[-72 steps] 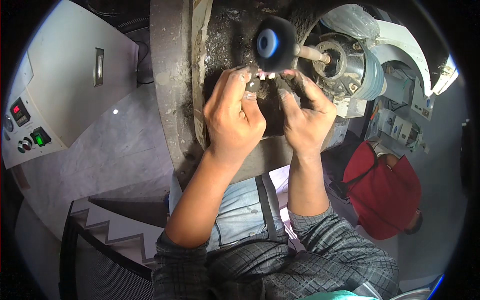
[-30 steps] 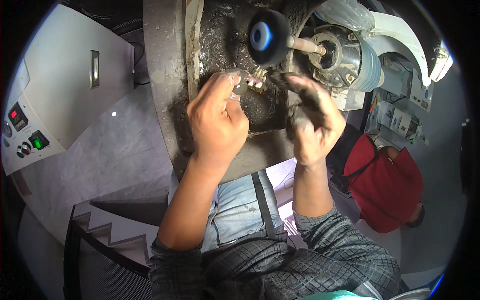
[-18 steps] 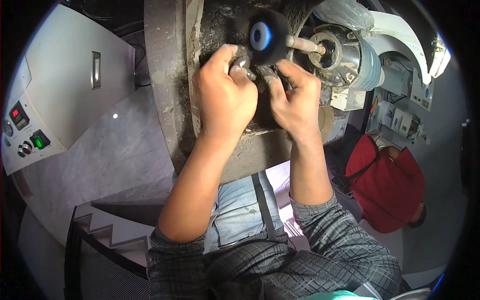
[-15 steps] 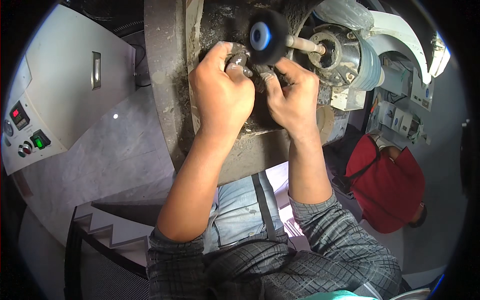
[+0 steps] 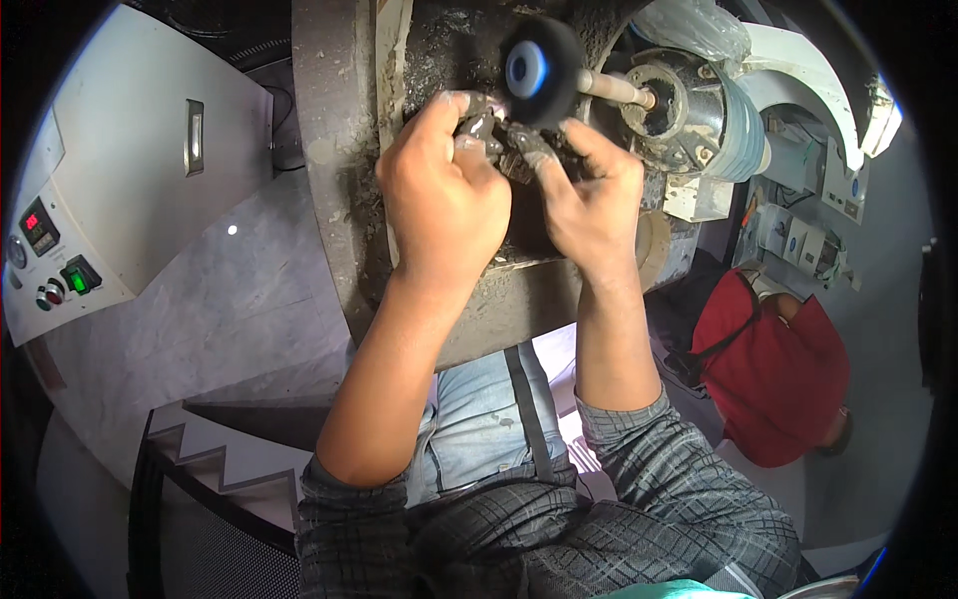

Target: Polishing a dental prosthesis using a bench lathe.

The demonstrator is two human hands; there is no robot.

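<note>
A round black polishing wheel point(image 5: 561, 75) with a blue and white hub, its rim blurred, sits on a pale shaft point(image 5: 616, 88) coming from the motor point(image 5: 684, 115) at the right. Just below and left of it, my left hand point(image 5: 439, 190) is closed, its fingertips coated with wet grey slurry. My right hand point(image 5: 596, 200) is bent in close under the wheel, thumb stretched toward the left fingertips. Between the hands is a small, dark, slurry-covered piece point(image 5: 514, 165); its kind cannot be made out, and fingers hide most of it.
A grimy, slurry-spattered trough point(image 5: 499, 309) surrounds the wheel, its near edge before my waist. Clear plastic point(image 5: 694, 28) and a curved white guard point(image 5: 798, 65) stand at upper right. At left is a white cabinet point(image 5: 140, 150) with a control panel. A person in red point(image 5: 773, 369) is at right.
My right thumb has drawn slightly down, away from the wheel, and more of the dark piece shows between the hands. The whole view has shifted a little.
</note>
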